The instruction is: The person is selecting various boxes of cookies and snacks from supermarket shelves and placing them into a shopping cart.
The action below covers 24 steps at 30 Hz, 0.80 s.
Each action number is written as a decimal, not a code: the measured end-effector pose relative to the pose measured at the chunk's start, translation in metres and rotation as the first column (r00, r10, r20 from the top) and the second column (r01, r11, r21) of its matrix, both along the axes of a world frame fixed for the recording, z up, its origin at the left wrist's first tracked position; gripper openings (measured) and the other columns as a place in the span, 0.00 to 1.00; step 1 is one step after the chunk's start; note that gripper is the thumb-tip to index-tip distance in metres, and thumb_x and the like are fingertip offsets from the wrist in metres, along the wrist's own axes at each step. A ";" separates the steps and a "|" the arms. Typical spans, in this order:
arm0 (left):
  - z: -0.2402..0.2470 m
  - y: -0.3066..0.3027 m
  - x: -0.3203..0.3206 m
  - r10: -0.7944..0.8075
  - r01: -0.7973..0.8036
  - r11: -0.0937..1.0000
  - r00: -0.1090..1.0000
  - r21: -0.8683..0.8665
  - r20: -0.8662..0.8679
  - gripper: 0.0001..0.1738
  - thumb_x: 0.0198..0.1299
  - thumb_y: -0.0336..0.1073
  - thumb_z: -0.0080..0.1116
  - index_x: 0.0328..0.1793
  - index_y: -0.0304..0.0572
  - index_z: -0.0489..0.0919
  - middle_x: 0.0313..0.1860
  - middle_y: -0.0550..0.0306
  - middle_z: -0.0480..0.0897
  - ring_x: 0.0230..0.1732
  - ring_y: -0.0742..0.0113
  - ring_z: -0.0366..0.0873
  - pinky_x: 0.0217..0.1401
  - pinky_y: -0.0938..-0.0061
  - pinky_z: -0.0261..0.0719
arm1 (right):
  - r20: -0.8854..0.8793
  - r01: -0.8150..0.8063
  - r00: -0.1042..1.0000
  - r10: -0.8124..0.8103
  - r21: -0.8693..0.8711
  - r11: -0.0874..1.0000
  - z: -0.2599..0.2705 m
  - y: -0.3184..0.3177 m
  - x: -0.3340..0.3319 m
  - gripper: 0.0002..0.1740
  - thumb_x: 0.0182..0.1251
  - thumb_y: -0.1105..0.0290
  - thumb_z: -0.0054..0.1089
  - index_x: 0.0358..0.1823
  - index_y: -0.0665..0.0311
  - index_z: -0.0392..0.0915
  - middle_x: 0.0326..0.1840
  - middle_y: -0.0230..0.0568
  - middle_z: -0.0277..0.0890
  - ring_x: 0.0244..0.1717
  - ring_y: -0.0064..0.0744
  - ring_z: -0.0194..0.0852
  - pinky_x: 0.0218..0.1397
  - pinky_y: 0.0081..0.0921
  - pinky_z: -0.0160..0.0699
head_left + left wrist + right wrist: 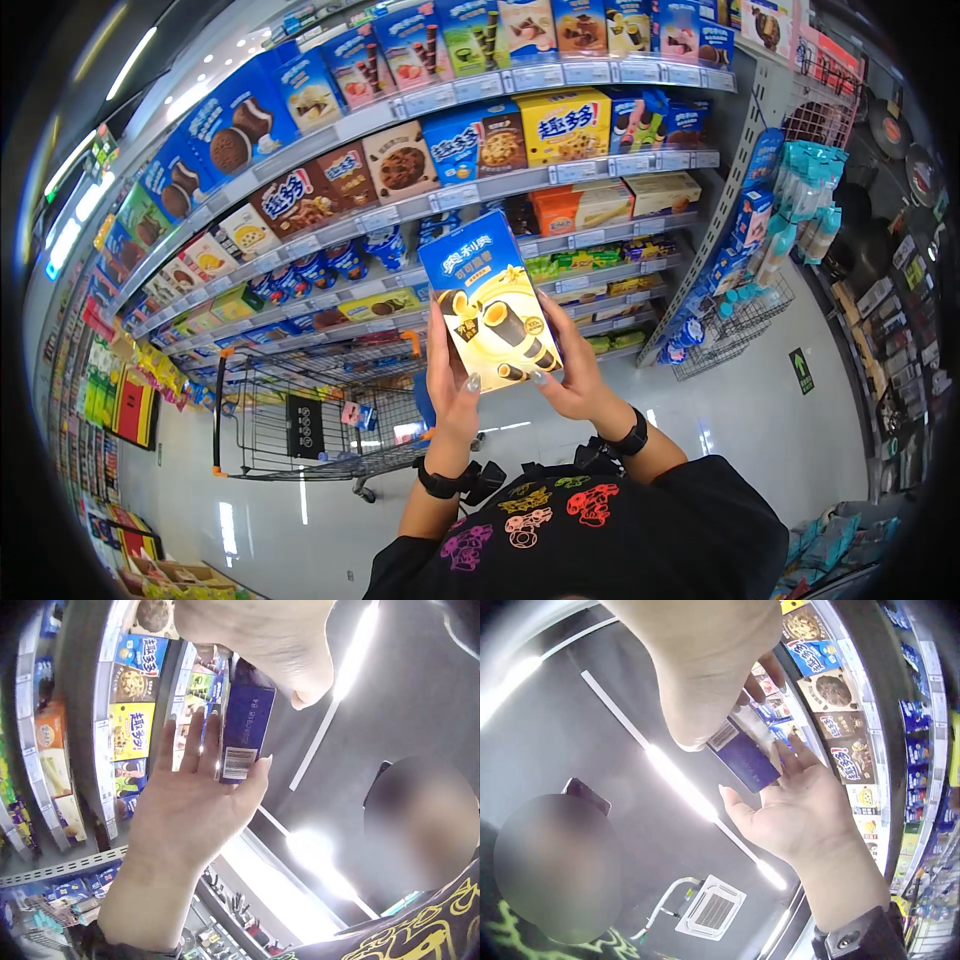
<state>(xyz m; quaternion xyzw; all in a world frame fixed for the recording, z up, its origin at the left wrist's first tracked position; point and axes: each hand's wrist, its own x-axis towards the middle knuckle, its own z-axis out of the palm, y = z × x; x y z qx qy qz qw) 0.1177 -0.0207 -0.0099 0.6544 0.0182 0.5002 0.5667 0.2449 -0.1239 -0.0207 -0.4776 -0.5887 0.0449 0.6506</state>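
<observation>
Both hands hold a blue and yellow wafer roll box [490, 295] in front of the chest, its pictured front facing up toward the head. The left hand [452, 375] grips its left edge and the right hand [578, 372] its right edge, thumbs near the lower corners. In the left wrist view the box's narrow blue end [247, 727] shows a barcode and printed digits. That same end also appears between the two palms in the right wrist view. The fingers behind the box are partly hidden in the head view.
Shelves of biscuit boxes [568, 125] curve across the front. A wire shopping cart [270, 420] with a few packages inside stands at the left on the shiny floor [600, 470]. Hanging teal packs [808, 185] and a wire basket [735, 325] are at the shelf's right end.
</observation>
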 end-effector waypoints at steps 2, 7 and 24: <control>-0.002 -0.002 0.016 -0.024 0.024 1.000 1.000 0.009 0.008 0.49 0.63 0.52 0.51 0.78 0.27 0.42 0.78 0.42 0.51 0.76 0.56 0.54 0.76 0.65 0.52 | 0.046 0.035 0.998 -0.035 0.002 0.999 0.001 -0.006 0.017 0.41 0.62 0.63 0.56 0.73 0.72 0.50 0.72 0.61 0.56 0.71 0.55 0.58 0.72 0.38 0.56; -0.004 -0.008 0.051 -0.106 0.105 0.994 0.994 0.031 0.033 0.50 0.61 0.47 0.56 0.79 0.29 0.41 0.80 0.45 0.43 0.78 0.55 0.48 0.77 0.63 0.50 | 0.104 0.098 0.990 -0.094 -0.034 0.995 0.006 -0.027 0.052 0.42 0.61 0.65 0.56 0.74 0.72 0.49 0.74 0.59 0.54 0.72 0.55 0.57 0.72 0.39 0.56; -0.002 -0.029 0.109 -0.199 0.196 0.979 0.979 0.056 0.048 0.48 0.60 0.39 0.55 0.80 0.36 0.41 0.80 0.47 0.46 0.78 0.55 0.49 0.77 0.62 0.51 | 0.029 0.110 0.994 -0.108 -0.098 0.989 0.005 -0.061 0.096 0.44 0.60 0.71 0.59 0.77 0.65 0.47 0.72 0.58 0.60 0.69 0.52 0.64 0.68 0.36 0.63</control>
